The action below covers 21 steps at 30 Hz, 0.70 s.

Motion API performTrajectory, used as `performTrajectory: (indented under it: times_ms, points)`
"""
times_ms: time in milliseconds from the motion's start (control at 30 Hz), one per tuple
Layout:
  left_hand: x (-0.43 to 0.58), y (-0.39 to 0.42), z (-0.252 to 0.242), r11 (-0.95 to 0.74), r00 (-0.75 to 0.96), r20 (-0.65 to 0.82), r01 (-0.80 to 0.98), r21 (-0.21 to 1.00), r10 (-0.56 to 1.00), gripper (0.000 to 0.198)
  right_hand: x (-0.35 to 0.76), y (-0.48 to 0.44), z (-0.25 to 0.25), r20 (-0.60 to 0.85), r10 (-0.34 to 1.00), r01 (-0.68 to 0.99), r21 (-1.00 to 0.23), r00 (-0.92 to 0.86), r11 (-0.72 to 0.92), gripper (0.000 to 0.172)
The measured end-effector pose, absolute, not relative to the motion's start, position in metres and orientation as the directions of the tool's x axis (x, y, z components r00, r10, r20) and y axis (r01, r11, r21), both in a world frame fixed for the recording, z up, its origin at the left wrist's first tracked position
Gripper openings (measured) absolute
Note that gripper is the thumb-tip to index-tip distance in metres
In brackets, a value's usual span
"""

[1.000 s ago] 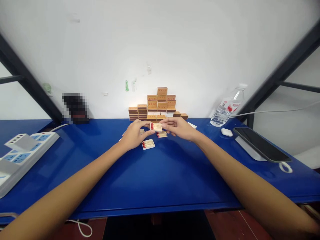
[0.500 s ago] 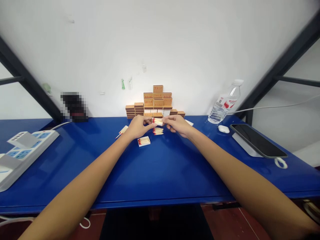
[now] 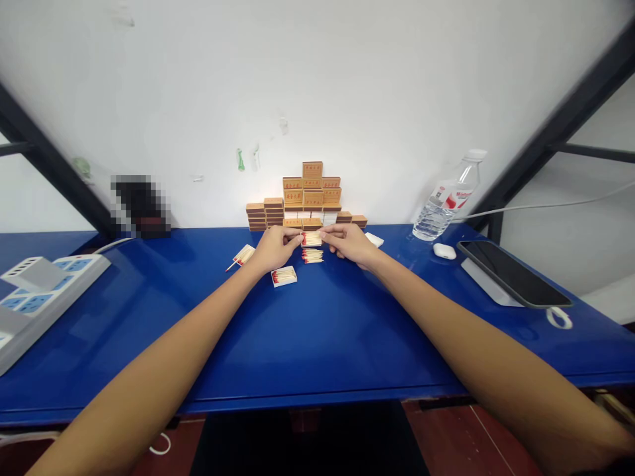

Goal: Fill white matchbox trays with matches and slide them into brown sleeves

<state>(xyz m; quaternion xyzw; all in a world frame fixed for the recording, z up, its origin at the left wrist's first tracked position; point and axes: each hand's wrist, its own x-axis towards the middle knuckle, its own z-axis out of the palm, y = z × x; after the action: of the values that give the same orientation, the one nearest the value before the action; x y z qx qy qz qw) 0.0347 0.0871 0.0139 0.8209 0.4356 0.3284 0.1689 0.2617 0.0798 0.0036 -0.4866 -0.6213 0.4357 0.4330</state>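
Observation:
Between my two hands is a small white matchbox tray (image 3: 311, 239) filled with red-tipped matches. My left hand (image 3: 278, 248) pinches its left end, and my right hand (image 3: 350, 243) grips the right end. Just in front of it lies a loose pile of matches (image 3: 312, 256) on the blue table. A second tray of matches (image 3: 284, 276) rests near my left wrist, and another tray (image 3: 244, 254) with a match sticking out sits left of that hand. Behind my hands rises a stepped stack of brown matchboxes (image 3: 312, 184) against the wall, its lowest part partly hidden by my fingers.
On the right stand a water bottle (image 3: 446, 198), a white earphone case (image 3: 444, 251) and a phone on a stand (image 3: 513, 274). A white tray (image 3: 374, 239) lies beyond my right hand. At left are a power strip (image 3: 54, 291) and a blurred dark object (image 3: 141, 206).
The view has shifted slightly. Both hands still hold the tray, which now sits a little lower, just behind the loose match pile.

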Motion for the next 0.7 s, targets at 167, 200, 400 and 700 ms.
performTrajectory:
  times_ms: [167, 200, 400, 700]
  points:
    - [0.035, 0.088, 0.012, -0.527, 0.358, 0.386, 0.598, 0.604, 0.850, 0.029, 0.262, 0.080, 0.001, 0.168, 0.970, 0.285, -0.935, -0.177, 0.213, 0.033]
    - [0.035, 0.088, 0.012, -0.524, 0.356, 0.385, 0.594, 0.610, 0.852, 0.028, 0.262, 0.080, 0.001, 0.175, 0.967, 0.296, -0.928, -0.186, 0.225, 0.033]
    - [0.034, 0.084, 0.014, -0.531, 0.364, 0.387, 0.564, 0.633, 0.847, 0.024, 0.266, 0.079, 0.005, 0.208, 0.947, 0.361, -0.887, -0.244, 0.288, 0.032]
    - [0.030, 0.083, 0.012, -0.581, 0.389, 0.431, 0.545, 0.605, 0.814, 0.021, 0.269, 0.074, 0.015, 0.297, 0.906, 0.467, -0.782, -0.302, 0.413, 0.022]
